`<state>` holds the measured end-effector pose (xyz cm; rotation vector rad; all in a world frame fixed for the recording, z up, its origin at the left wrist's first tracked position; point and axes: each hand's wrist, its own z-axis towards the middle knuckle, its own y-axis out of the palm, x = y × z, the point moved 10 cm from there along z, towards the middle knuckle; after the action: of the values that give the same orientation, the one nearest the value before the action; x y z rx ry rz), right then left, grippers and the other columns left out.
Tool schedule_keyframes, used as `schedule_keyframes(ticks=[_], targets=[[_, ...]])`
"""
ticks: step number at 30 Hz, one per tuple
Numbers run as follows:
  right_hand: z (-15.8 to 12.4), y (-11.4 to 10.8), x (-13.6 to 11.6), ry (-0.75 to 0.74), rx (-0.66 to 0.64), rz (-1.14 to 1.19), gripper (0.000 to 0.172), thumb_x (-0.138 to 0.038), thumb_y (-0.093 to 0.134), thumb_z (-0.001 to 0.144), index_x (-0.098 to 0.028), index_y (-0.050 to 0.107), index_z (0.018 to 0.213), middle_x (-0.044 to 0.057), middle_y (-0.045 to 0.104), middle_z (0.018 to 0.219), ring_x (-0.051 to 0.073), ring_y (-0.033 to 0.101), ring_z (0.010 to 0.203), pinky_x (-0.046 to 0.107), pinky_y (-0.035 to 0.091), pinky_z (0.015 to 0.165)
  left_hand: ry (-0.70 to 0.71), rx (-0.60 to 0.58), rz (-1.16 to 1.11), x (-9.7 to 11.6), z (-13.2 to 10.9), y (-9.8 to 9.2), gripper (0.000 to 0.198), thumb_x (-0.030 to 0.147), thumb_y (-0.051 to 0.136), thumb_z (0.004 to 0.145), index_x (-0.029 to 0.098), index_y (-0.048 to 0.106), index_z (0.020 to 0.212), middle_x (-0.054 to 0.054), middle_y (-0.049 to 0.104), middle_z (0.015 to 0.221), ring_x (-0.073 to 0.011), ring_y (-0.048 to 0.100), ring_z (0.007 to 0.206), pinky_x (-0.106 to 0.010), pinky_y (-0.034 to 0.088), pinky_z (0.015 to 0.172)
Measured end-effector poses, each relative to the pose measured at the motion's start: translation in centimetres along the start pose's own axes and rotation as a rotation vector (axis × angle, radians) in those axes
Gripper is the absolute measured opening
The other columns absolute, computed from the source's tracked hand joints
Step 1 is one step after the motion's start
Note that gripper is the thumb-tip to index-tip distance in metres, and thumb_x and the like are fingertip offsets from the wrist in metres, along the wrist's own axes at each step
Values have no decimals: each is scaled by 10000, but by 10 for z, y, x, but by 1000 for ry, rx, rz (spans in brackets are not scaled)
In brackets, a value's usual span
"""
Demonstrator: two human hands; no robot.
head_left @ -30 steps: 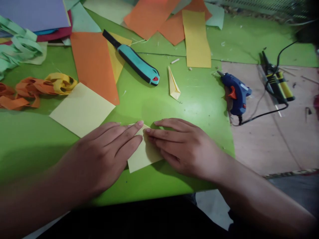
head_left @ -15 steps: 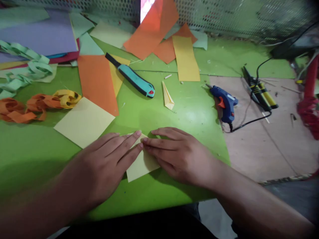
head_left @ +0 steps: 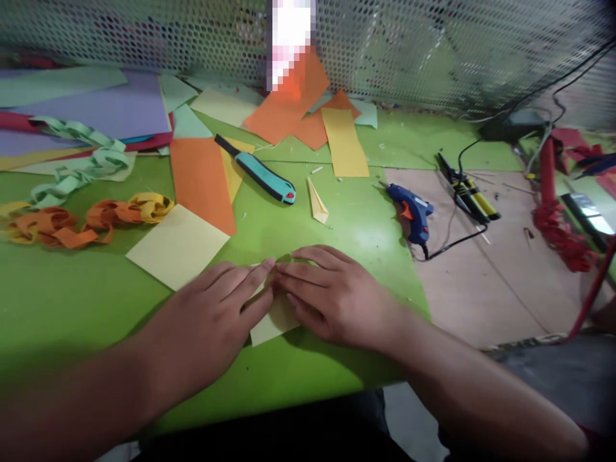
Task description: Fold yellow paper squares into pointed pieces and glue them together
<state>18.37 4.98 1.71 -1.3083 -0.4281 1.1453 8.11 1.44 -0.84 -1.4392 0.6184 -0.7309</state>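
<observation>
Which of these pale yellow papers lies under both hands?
The sheet lowest in view, under the left hand and right hand. The flat square farther left is mostly uncovered; the slim folded piece lies apart.

Hands, two: left hand (head_left: 212,317), right hand (head_left: 334,295). Pale yellow sheets nearest hands, two: half-covered sheet (head_left: 274,321) under fingers, bare sheet (head_left: 180,247) beside. Folded pale yellow piece (head_left: 318,204), one. Teal cutter (head_left: 262,176), one. Glue gun (head_left: 410,210), one. Pliers (head_left: 469,192), one pair. Paper chains, two: mint chain (head_left: 72,183), orange-and-yellow chain (head_left: 108,215). Loose orange sheets (head_left: 199,176), at least three. Loose deeper-yellow sheets (head_left: 344,144), two. Paper pile (head_left: 129,109), one; sheets overlap, number unclear.
</observation>
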Motion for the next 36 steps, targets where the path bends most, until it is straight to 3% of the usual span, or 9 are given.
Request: schedule_keyframes(ticks=[8,14,19,24,27,30,36], targets=[[0,6,-17,-58,-22,-180,288,-269,602,1046,-153,723,1281,128,776,1237,291,681,1193,522,553,1111,8,27,-26,1,-1,-4,559,45,567,885,104,633,1437,-219,570,1572,-348,638,1247,-535,517,1083],[-13,7,-18,-96,-144,-288,451,-428,582,1071,-169,657,1433,105,720,1419,274,661,1269,503,474,1216,21,52,-11,1,-3,-5,611,43,561,897,95,589,1506,-228,541,1601,-370,634,1278,-552,523,1062],[-39,-7,-18,-109,-264,-316,598,-553,582,1053,-131,631,1473,122,712,1437,300,643,1344,518,463,1231,-3,38,21,0,-4,-1,595,35,564,884,136,640,1466,-203,537,1617,-365,657,1248,-554,517,1063],[-63,-26,-18,-111,-270,-369,503,-527,603,1052,-169,692,1394,82,733,1408,304,612,1395,509,457,1247,-2,39,61,1,-5,-1,583,22,517,912,139,637,1470,-194,550,1608,-344,658,1245,-530,511,1064],[-59,-36,-6,-8,-152,-426,425,-421,599,1065,-149,700,1376,106,756,1339,313,647,1320,529,499,1192,6,26,82,3,-5,-1,603,20,515,912,138,612,1496,-164,508,1653,-331,645,1254,-507,501,1074],[-45,-31,6,84,-73,-420,382,-336,591,1068,-150,699,1384,142,749,1299,302,655,1273,521,528,1137,22,20,82,4,-5,-1,618,24,519,913,132,587,1518,-145,491,1672,-326,627,1284,-499,490,1091],[-22,2,7,-8,-146,-417,429,-397,539,1095,-247,644,1484,138,607,1527,337,534,1438,559,437,1228,31,8,76,-1,-2,3,603,72,522,926,148,590,1520,-122,515,1657,-344,621,1283,-517,498,1079]])
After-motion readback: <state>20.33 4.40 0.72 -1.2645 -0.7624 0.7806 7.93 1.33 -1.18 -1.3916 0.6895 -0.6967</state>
